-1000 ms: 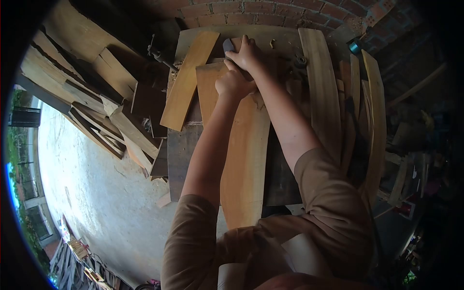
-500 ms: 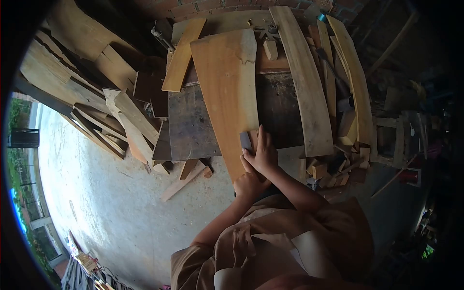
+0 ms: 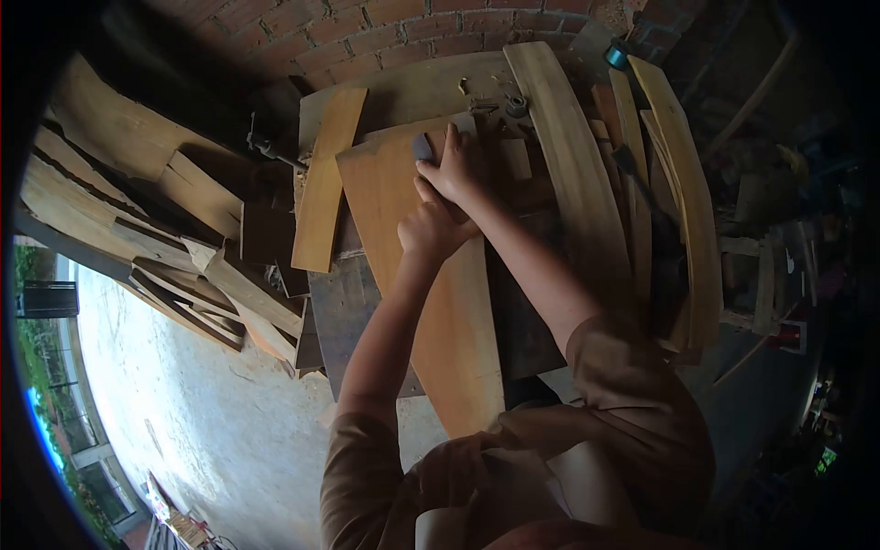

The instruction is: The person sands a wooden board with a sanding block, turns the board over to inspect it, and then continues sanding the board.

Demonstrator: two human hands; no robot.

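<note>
A long orange-brown board (image 3: 463,321) with a paler right edge lies lengthwise on the dark workbench (image 3: 341,302). Near the board's far end, my right hand (image 3: 456,172) is closed around a sanding block (image 3: 422,148); only its dark grey front shows. My left hand (image 3: 431,229) sits just behind and below it, fingers curled in at the back of the block, which is mostly covered by both hands. Both arms are stretched forward over the board, and the block rests on its surface.
A narrow plank (image 3: 332,183) lies left of the board, a longer one (image 3: 573,147) to the right. Further right are more strips (image 3: 687,183) and a dark-handled tool (image 3: 632,174). Scrap boards (image 3: 137,165) lean at left. A brick wall (image 3: 367,32) stands behind.
Both hands and the sanding block have slid forward along the board, from its near part to its far end. My view has tilted up, and my body leans further over the bench.
</note>
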